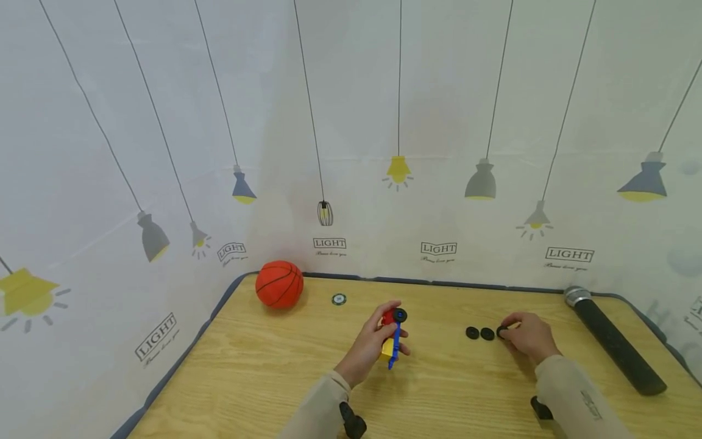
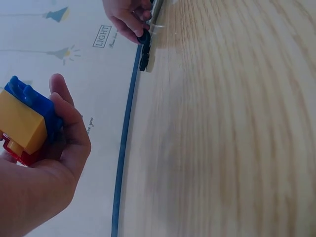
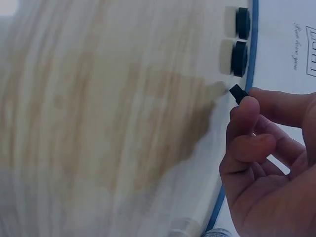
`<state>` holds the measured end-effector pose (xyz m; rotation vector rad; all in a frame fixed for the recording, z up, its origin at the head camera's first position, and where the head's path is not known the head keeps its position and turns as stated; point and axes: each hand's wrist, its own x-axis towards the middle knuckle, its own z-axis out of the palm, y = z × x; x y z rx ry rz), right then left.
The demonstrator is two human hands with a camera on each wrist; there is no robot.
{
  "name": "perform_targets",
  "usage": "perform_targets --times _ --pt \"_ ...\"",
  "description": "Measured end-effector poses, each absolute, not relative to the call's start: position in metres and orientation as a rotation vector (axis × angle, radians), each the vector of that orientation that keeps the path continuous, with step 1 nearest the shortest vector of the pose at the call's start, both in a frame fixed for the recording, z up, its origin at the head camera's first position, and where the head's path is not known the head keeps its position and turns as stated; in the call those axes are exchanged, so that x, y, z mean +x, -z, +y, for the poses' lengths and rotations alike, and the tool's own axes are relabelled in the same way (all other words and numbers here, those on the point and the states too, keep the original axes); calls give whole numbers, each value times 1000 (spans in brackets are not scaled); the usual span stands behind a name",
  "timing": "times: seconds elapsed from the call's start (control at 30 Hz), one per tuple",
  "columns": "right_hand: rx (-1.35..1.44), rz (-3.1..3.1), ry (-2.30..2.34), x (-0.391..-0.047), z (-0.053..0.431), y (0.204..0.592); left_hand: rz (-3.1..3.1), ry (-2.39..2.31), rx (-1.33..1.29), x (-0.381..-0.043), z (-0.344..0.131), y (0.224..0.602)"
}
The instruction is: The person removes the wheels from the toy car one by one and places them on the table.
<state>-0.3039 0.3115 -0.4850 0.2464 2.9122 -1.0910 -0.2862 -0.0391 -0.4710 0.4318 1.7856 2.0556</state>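
Note:
My left hand (image 1: 362,350) grips a toy car (image 1: 395,342) of red, yellow and blue blocks above the middle of the table. One black wheel (image 1: 401,315) shows at the car's far end. In the left wrist view the yellow block (image 2: 22,121) faces the camera, with blue above and red below. On the right, my right hand (image 1: 531,337) pinches a loose black wheel (image 3: 237,93) between thumb and forefinger. Two more black wheels (image 1: 472,333) (image 1: 487,334) lie flat on the table in a row just left of that hand.
A red basketball (image 1: 280,285) sits at the table's back left corner, with a small round chip (image 1: 339,299) to its right. Along the right side lies a black microphone (image 1: 614,341). A white printed curtain (image 1: 362,183) rises behind the wooden table (image 1: 247,378).

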Motion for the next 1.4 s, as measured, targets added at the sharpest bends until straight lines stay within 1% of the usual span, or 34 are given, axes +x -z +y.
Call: perform_targets --times 0.07,0.37,0.77,1.13,1.4 --pt "257 2955 1016 -306 313 487 1787 -2050 436 -286 -39 471" --pt "254 2961 947 -310 313 491 1791 -2028 417 -286 -41 469" --pt "273 2943 999 -307 313 488 1782 -2009 421 -287 -37 472" --pt "227 2930 946 -303 311 486 1768 -2012 387 -286 -36 476" --pt "242 2938 912 -307 316 487 1773 -2025 386 -286 -32 473"
